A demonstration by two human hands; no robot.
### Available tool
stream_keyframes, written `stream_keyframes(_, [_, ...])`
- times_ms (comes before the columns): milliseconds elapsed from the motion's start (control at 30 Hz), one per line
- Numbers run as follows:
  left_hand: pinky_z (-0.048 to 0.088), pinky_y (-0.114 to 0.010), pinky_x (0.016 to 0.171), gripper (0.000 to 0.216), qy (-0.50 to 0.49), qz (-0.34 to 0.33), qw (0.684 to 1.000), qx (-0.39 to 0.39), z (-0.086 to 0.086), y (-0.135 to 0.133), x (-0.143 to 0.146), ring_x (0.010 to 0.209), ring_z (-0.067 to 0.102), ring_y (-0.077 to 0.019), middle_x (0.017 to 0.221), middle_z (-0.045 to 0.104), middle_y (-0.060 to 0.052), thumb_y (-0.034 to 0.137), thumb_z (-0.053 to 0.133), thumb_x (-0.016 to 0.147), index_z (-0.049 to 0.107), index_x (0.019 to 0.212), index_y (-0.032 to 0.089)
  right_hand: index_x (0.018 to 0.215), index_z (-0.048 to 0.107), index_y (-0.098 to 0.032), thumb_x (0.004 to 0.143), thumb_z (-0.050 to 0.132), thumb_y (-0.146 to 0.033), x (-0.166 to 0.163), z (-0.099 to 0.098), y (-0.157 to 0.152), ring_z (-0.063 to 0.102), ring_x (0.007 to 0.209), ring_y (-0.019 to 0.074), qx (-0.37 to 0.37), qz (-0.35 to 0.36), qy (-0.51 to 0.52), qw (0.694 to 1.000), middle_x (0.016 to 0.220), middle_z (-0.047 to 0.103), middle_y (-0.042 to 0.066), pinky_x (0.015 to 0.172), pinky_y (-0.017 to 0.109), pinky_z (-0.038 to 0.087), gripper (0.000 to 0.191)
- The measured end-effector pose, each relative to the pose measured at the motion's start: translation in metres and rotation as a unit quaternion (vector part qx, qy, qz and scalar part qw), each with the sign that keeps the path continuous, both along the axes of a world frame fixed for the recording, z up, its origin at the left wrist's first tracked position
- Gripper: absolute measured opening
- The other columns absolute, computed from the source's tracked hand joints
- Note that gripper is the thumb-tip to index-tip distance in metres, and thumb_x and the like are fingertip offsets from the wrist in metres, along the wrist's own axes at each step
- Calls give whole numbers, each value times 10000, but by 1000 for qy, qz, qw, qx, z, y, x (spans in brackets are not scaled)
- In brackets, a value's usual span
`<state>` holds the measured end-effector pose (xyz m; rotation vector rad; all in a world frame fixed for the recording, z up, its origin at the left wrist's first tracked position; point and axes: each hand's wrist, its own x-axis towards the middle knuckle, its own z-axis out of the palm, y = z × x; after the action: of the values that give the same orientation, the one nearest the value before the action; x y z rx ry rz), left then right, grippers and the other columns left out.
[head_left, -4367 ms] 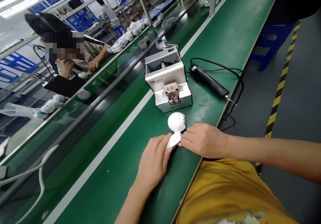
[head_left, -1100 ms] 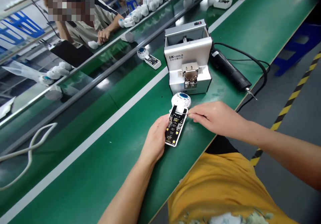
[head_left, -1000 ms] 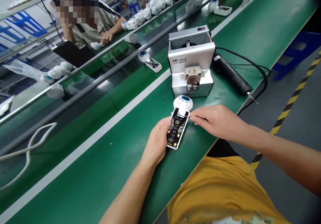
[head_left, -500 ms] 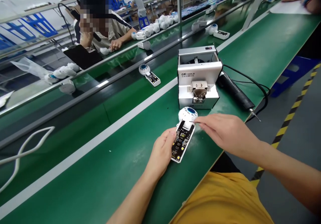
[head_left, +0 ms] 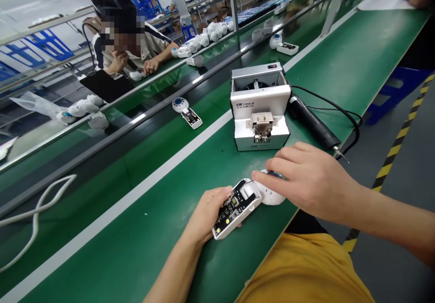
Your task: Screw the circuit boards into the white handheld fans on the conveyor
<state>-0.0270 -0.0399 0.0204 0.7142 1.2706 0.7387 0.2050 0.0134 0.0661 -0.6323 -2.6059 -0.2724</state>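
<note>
My left hand [head_left: 207, 212] is closed around the body of a white handheld device [head_left: 254, 204], thumb on its near-left edge. A black circuit board [head_left: 231, 208] with yellow-white parts lies exposed in the device's open face. The device tilts over the green bench, its round head to the right. My right hand [head_left: 306, 176] has its fingers bent over that round white head, gripping it and hiding most of its blue centre. Whether a thin tool is also between these fingers, I cannot make out.
A silver screw feeder [head_left: 260, 108] stands behind my hands, with a black electric screwdriver [head_left: 314, 122] lying to its right. Similar open devices lie on the green belt [head_left: 187, 113] and farther back [head_left: 287, 48]. A white cable [head_left: 34, 217] is at left. A co-worker [head_left: 132, 49] sits opposite.
The device has turned clockwise and tilted, its round head swinging right and nearer me. My right hand has gone from pinching a thin item at its neck to covering the head.
</note>
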Motion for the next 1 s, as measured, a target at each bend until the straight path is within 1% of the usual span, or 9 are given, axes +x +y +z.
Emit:
stream_keyframes(167, [447, -205, 350, 418, -15, -5, 1000, -12, 0, 0, -4, 398, 594, -163, 524, 646, -50, 526, 697, 735, 624, 648, 124, 1034, 668, -129, 937, 470, -74, -3, 3, 0, 428, 647, 190, 0, 15, -26, 1000, 710, 543, 29, 582, 361, 254, 227])
stream_keyframes(333, [440, -214, 315, 407, -11, -11, 1000, -26, 0, 0, -10, 367, 568, -159, 512, 644, -61, 510, 694, 715, 629, 625, 118, 870, 657, -139, 910, 472, -62, -9, 8, 0, 380, 600, 181, 3, 31, -18, 999, 651, 490, 19, 564, 352, 227, 205])
stream_keyframes(467, [412, -200, 295, 409, -5, -36, 999, -34, 2, 0, -11, 356, 567, -167, 461, 610, -67, 491, 677, 712, 608, 564, 116, 760, 611, -159, 865, 488, -39, -15, 9, 0, 374, 591, 179, 3, 44, -22, 999, 624, 475, 18, 556, 344, 205, 201])
stream_keyframes(533, [416, -209, 289, 408, -3, -40, 998, -41, 3, 0, -11, 351, 565, -172, 468, 614, -71, 495, 679, 701, 614, 573, 113, 718, 580, -167, 858, 482, -32, -17, 9, 0, 376, 583, 175, 2, 52, -24, 998, 621, 481, 21, 554, 343, 201, 217])
stream_keyframes(700, [431, -222, 286, 398, 0, -37, 998, -50, 1, 1, -13, 347, 562, -174, 481, 622, -73, 491, 680, 696, 625, 591, 111, 678, 535, -176, 841, 489, -21, -24, 11, 2, 386, 568, 165, 5, 65, -31, 997, 629, 508, 23, 544, 338, 203, 229])
stream_keyframes(800, [440, -227, 294, 401, 7, -42, 998, -45, 1, 1, -15, 349, 562, -174, 472, 615, -66, 494, 668, 707, 624, 582, 115, 635, 505, -179, 833, 521, -43, -29, 12, 4, 386, 563, 156, -1, 81, -34, 996, 614, 491, 18, 532, 328, 207, 240])
stream_keyframes(1000, [429, -226, 291, 430, 19, -56, 997, -41, 1, 1, -17, 353, 567, -182, 457, 608, -68, 518, 661, 712, 624, 559, 119, 621, 532, -177, 809, 581, -62, -34, 16, 10, 396, 561, 153, -13, 104, -72, 992, 585, 449, 5, 514, 317, 216, 227])
